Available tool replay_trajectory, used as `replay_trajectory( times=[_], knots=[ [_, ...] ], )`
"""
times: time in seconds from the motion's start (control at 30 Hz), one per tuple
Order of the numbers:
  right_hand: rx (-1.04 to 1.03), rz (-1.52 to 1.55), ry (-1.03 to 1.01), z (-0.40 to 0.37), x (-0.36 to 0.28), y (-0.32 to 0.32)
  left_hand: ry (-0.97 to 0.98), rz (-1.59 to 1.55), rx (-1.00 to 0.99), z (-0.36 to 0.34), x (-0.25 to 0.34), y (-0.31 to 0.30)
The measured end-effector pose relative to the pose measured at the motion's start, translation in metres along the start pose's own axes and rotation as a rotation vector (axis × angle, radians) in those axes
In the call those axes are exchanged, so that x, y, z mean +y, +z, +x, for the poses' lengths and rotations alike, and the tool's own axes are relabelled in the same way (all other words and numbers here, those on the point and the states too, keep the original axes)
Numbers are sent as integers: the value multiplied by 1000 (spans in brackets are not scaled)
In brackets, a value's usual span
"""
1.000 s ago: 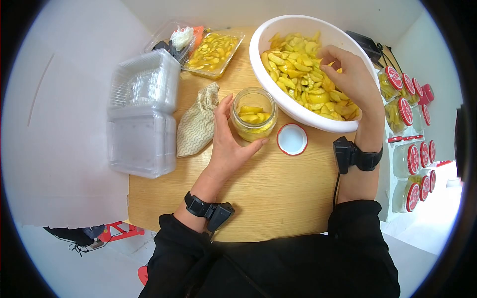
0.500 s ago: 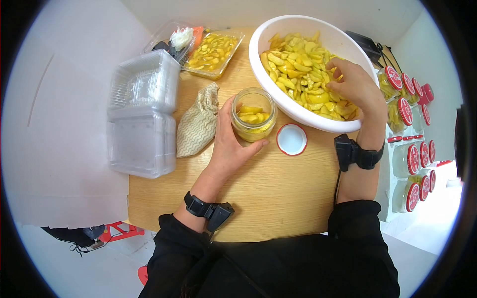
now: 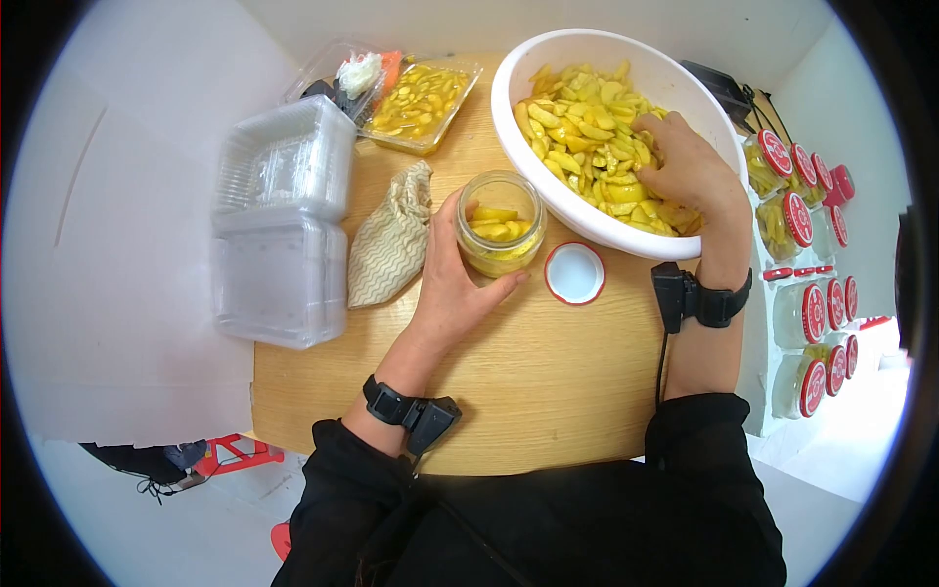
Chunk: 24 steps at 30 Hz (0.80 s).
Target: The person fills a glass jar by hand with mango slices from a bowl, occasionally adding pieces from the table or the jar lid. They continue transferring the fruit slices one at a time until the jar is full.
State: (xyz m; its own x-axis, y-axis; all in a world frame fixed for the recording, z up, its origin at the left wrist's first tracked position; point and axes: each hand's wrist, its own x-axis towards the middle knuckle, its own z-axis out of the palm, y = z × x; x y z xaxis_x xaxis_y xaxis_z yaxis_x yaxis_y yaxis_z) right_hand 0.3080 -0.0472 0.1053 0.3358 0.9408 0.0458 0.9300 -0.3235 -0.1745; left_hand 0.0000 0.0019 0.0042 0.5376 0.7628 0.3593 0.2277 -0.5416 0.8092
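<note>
My left hand (image 3: pixel 458 284) is wrapped round a glass jar (image 3: pixel 500 227), which stands upright on the table without its lid. Yellow fruit slices (image 3: pixel 497 231) fill the lower part of the jar. A large white basin (image 3: pixel 616 240), tilted in this view, holds a heap of similar yellow slices (image 3: pixel 587 132). Over the right side of that heap, my right hand (image 3: pixel 690 166) reaches down with bent fingers, thumb and forefinger apart, touching the slices. No slice shows between them. Just right of the jar, a white lid with a red rim (image 3: pixel 575 274) lies flat.
A patterned cloth pouch (image 3: pixel 389 240) lies left of the jar, beside stacked clear plastic containers (image 3: pixel 279 279). At the back is a clear tray (image 3: pixel 430 147) of yellow pieces in liquid. Several red-lidded jars (image 3: pixel 813 313) stand at the right. Both wrists carry black strapped devices.
My right hand has shifted slightly left and lower into the heap of slices. The left hand and the jar stay in place.
</note>
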Motion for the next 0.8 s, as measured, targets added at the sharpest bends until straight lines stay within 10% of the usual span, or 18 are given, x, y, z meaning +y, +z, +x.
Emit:
replay_trajectory(
  times=[0.8],
  knots=[
    [146,120,-92,14,23,7,10,23,3,0,0,-1]
  ],
)
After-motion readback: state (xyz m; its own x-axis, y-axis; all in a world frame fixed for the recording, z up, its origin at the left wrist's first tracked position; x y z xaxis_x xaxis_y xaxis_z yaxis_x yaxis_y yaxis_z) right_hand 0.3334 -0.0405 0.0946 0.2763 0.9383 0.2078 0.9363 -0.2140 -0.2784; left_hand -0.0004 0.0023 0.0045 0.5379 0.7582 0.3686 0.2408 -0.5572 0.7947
